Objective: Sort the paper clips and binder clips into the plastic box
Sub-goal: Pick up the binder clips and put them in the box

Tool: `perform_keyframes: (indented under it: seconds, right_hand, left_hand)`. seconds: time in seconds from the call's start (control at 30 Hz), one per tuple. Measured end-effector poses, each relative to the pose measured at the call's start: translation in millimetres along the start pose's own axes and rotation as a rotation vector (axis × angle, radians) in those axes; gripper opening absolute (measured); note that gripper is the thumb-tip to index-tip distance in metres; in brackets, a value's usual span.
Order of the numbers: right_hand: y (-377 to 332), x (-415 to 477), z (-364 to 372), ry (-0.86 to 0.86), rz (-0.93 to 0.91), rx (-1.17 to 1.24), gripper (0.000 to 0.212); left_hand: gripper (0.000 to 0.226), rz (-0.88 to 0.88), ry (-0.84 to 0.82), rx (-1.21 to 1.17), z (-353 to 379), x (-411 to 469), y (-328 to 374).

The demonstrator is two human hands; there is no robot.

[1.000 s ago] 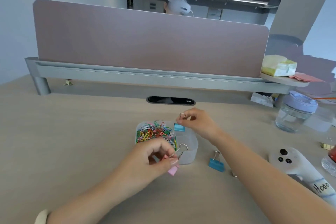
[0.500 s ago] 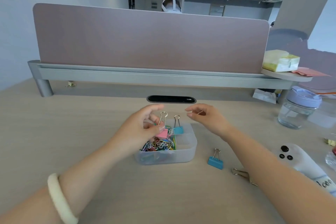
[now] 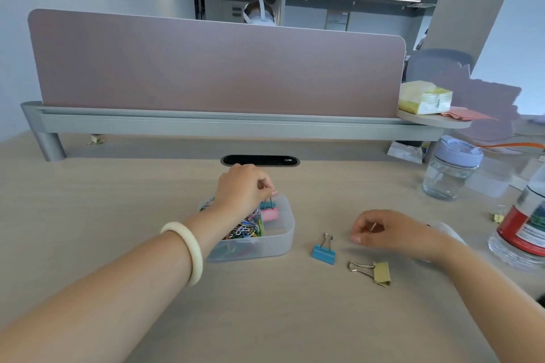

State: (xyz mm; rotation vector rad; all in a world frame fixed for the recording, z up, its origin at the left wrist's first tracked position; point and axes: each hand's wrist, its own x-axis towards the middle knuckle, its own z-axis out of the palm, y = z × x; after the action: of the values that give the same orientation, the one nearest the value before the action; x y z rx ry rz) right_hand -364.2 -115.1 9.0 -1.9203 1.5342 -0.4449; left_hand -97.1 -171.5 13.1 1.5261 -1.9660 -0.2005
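1. Head view: the plastic box [image 3: 280,240] sits on the desk [image 3: 118,215] near the middle of the picture, clear-walled and split into compartments.
2. The left hand [image 3: 240,191] hangs over the box at its 12 o'clock edge, fingers pinched on the wire handles of a pink binder clip [image 3: 269,214], which is inside the right compartment.
3. A teal binder clip [image 3: 267,205] lies just behind the pink one, at its 12 o'clock, touching or nearly touching it.
4. The left compartment holds a heap of coloured paper clips [image 3: 244,230], partly hidden under the left wrist, which wears a pale bangle [image 3: 188,247].
5. The right hand [image 3: 392,233] rests on the desk at 3 o'clock from the box, fingers curled loosely; a thin silver piece shows in the palm, and I cannot tell whether it is gripped.
6. A blue binder clip [image 3: 323,253] stands on the desk between box and right hand, just beside the fingertips but apart from them.
7. A yellow binder clip [image 3: 380,272] lies on its side at 5 o'clock from the blue one.
8. A jar [image 3: 451,168] and a bottle [image 3: 522,230] stand at the desk's far right.
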Motion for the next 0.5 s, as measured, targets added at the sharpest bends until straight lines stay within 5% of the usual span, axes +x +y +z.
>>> perform_keyframes:
  seconds: [0.1, 0.27, 0.5]
  right_hand:
    - [-2.0, -9.8, -8.1, -0.263, 0.087, -0.176, 0.037]
    - [-13.6, -12.5, -6.0, -0.290, 0.112, -0.445, 0.036]
    - [-29.1, -17.3, -8.7, -0.204, 0.111, -0.572, 0.019]
  left_hand:
    - [0.013, 0.068, 0.029, 0.111, -1.9, 1.0, -4.5]
    - [0.019, 0.172, 0.065, 0.190, -8.8, 1.1, 11.8]
    - [0.039, 0.433, -0.402, 0.423, 29.6, -15.9, 82.8]
